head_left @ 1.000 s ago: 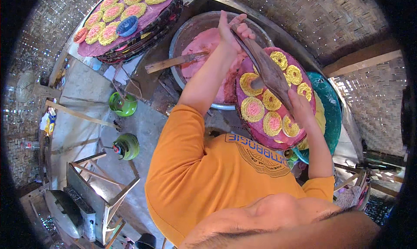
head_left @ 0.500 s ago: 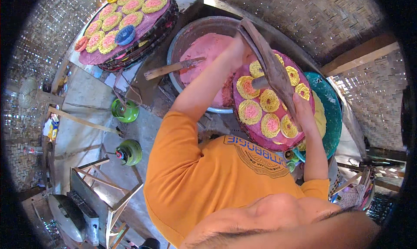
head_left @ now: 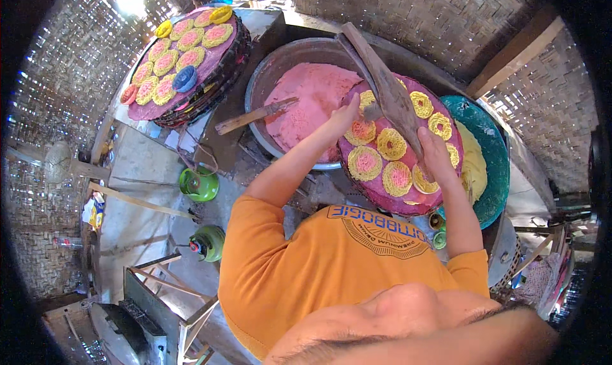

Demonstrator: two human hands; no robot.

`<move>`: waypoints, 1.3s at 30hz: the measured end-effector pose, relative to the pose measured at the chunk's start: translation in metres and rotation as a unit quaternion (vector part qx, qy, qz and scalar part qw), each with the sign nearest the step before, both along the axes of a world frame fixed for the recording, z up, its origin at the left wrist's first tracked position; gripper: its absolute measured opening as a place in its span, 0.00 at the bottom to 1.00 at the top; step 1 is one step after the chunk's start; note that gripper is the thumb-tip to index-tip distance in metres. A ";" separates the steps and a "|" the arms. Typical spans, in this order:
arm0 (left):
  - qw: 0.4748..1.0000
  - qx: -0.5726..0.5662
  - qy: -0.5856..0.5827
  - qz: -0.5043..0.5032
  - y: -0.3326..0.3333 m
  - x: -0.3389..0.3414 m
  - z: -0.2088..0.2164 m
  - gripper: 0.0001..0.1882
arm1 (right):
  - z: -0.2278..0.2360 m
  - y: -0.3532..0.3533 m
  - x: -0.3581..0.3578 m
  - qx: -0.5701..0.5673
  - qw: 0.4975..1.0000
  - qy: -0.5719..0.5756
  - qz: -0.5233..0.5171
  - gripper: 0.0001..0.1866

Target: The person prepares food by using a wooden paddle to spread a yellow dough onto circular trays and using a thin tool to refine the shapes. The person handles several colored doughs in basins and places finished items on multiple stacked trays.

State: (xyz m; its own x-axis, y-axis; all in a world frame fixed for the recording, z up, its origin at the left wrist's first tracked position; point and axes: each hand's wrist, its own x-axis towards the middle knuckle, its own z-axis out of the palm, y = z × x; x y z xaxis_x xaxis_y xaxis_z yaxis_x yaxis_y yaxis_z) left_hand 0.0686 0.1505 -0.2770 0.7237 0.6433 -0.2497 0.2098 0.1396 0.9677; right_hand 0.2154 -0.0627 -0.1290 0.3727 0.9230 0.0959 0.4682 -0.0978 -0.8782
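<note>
A dark wooden two-armed press slants above a round tray of yellow and pink noodle-like rounds. My right hand is closed around the press's lower end, over the tray's right side. A short grey cylinder sticks out from the press on its left. Just left of that cylinder, at the tray's edge, is my left hand, fingers stretched out and nothing visible in them. Behind it, a big metal basin holds pink dough and a wooden stick.
A teal basin with yellow dough stands right of the tray. At the far left is a stack of round trays bearing more rounds and small coloured cups. Green gas cylinders and a wooden frame are at the left.
My left hand has come down from the upper end of the press to beside the grey cylinder. My right hand keeps hold of the press. The whole view has shifted slightly.
</note>
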 end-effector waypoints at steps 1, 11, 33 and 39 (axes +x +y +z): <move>0.996 0.076 0.030 -0.023 -0.017 -0.012 0.049 0.40 | 0.003 -0.005 0.002 -0.030 0.999 0.021 -0.017 0.23; 0.765 0.611 0.203 -0.011 -0.045 -0.057 0.086 0.38 | 0.035 -0.034 -0.014 -0.027 0.993 0.097 -0.054 0.24; 0.588 0.807 -0.024 0.061 -0.158 -0.088 0.314 0.05 | 0.225 -0.062 -0.123 0.470 0.738 -0.467 0.129 0.19; 0.555 0.831 0.015 0.032 -0.180 -0.142 0.293 0.03 | 0.202 -0.081 -0.127 0.282 0.904 -0.239 0.213 0.26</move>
State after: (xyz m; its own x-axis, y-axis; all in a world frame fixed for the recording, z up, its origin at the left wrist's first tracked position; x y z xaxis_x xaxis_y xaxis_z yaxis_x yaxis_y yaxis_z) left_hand -0.0734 -0.0297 0.0158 0.6980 0.0260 0.7157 0.2741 -0.9329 -0.2334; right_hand 0.0884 -0.1437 0.0731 -0.2135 0.7268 0.6528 0.6980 0.5810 -0.4186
